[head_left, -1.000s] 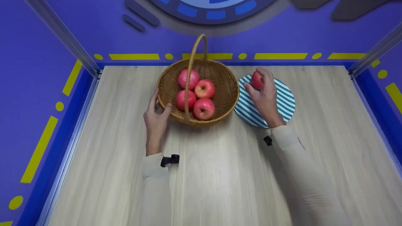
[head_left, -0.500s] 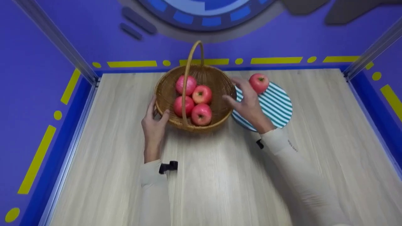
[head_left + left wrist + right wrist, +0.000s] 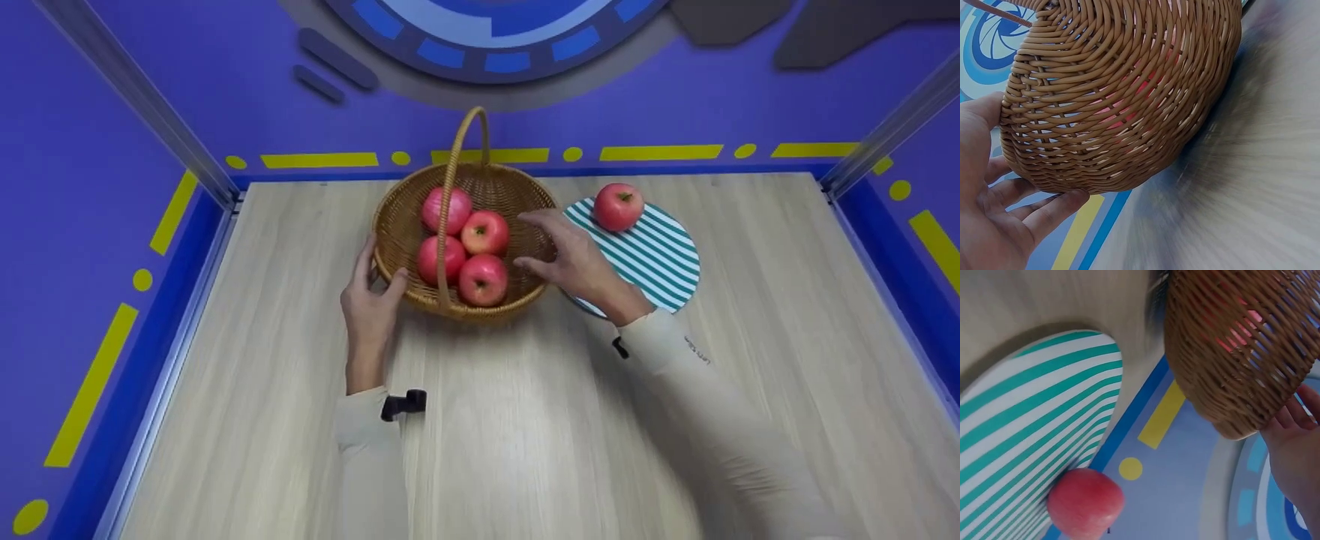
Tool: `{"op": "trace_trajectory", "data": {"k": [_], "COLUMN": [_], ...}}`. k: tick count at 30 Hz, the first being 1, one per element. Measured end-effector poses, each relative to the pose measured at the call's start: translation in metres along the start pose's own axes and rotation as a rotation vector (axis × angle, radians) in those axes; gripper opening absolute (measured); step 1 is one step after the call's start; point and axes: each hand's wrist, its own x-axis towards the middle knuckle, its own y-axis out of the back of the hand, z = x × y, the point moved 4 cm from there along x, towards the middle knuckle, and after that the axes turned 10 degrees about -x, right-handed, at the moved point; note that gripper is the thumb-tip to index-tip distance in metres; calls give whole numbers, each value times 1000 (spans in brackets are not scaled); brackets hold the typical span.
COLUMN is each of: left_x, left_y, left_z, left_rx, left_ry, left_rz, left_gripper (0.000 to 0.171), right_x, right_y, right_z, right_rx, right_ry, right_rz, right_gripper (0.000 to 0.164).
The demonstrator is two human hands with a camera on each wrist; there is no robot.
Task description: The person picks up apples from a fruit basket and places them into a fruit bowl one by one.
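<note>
One round brown wicker basket point(image 3: 517, 193) between left hand point(image 3: 367, 304), gripping it, and right hand point(image 3: 576, 259) over opposite side, grip unclear.

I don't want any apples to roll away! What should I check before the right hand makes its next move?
1. Basket steadied: ok, the left hand holds its left side.
2. Right hand free: ok, it holds nothing.
3. Four apples inside the basket: ok.
4. Handle clear of those apples: not ok, it crosses the two left ones in the head view.
5. Lone apple away from the edge of the striped disc: not ok, it sits near the far edge.
6. Basket flat on the table: cannot tell, its bottom is hidden or blurred.
</note>
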Motion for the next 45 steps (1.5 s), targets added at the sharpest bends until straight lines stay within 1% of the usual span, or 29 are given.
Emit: {"op": "trace_trajectory", "data": {"k": [3, 5, 10, 17, 22, 25, 29, 32, 35, 40, 42, 45], "left_x": [-1, -2, -2, 1, 1, 0, 1, 1, -2, -10, -10, -7], "left_y": [2, 2, 2, -1, -1, -2, -2, -2, -5, -12, -13, -14], "left_z": [0, -1, -1, 0, -2, -4, -6, -5, 7, 31, 28, 16], "left_rx": [0, -3, -6, -19, -36, -50, -54, -46, -38, -38, -44, -58], "left_ry": [7, 14, 20, -5, 4, 8, 13, 15, 9, 3, -7, -27], "left_rz": [3, 8, 12, -1, 4, 8, 19, 29, 31, -2, -4, 4], "left_gripper": [70, 70, 70, 68, 68, 68, 69, 70, 69, 68, 68, 69], "right_x": [5, 7, 12, 16, 20, 22, 26, 27, 28, 24, 23, 20], "right_y": [-7, -12, -17, -18, -23, -25, -28, -30, -31, -34, -36, -36], "right_z": [-5, -8, -11, -13, -15, -15, -16, -16, -15, -9, -6, -5], "right_rx": [14, 17, -5, -53, -61, -67, -85, -106, -116, -116, -117, -118], "right_ry": [17, 29, 43, 64, 110, 134, 119, 114, 117, 128, 137, 136], "right_rz": [-73, -107, -151, -236, -311, -324, -340, -361, -370, -379, -381, -389], "right_gripper": [60, 60, 60, 63, 62, 59, 55, 52, 50, 47, 47, 48]}}
